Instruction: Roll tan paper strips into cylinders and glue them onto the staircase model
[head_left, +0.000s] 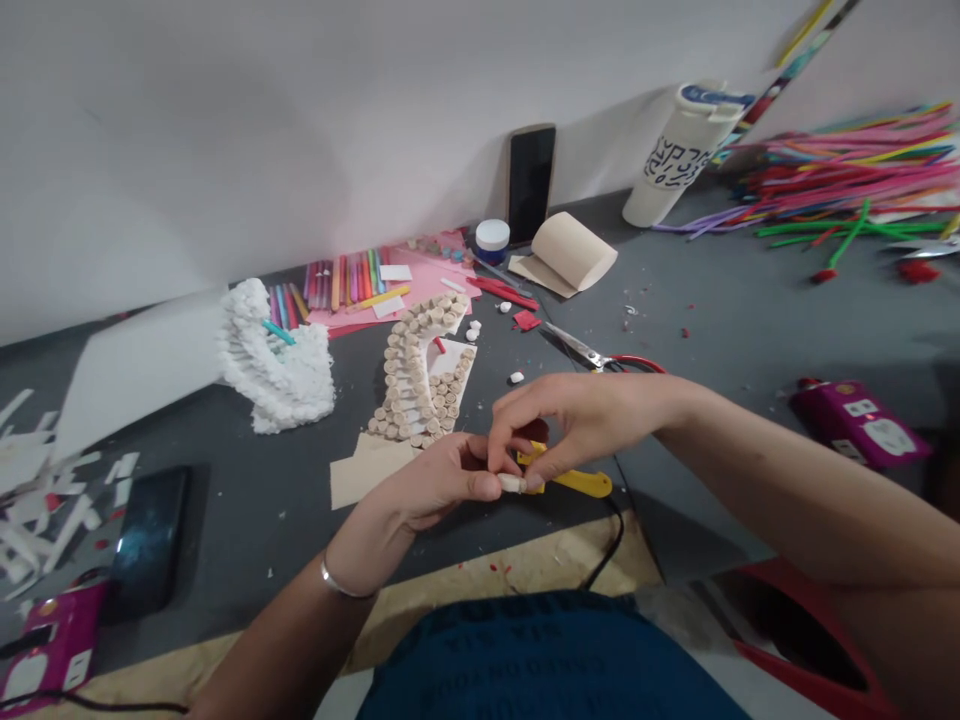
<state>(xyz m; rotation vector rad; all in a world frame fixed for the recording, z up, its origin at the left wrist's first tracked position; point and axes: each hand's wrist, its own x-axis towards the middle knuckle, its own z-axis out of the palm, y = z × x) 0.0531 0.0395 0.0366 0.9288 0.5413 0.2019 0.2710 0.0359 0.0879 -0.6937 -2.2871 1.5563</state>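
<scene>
Both my hands meet over the grey floor mat (697, 330) in front of me. My left hand (435, 485) and my right hand (570, 420) pinch the same small rolled beige paper piece (514, 484) between their fingertips. Just under the right hand lies a yellow-handled tool (581, 482) with a black cord running toward me. Beyond the hands stands a curved shape covered in beige paper rolls (420, 375) on a beige card.
A white fluffy curved shape (274, 365) sits at left, coloured pens (341, 280) and pink paper behind it. Red-handled scissors (600, 355), a rolled beige sheet (566, 255), a phone (531, 180) against the wall, a white tumbler (682, 150), coloured sticks (847, 175), pink power strips (859, 420), a dark phone (150, 540).
</scene>
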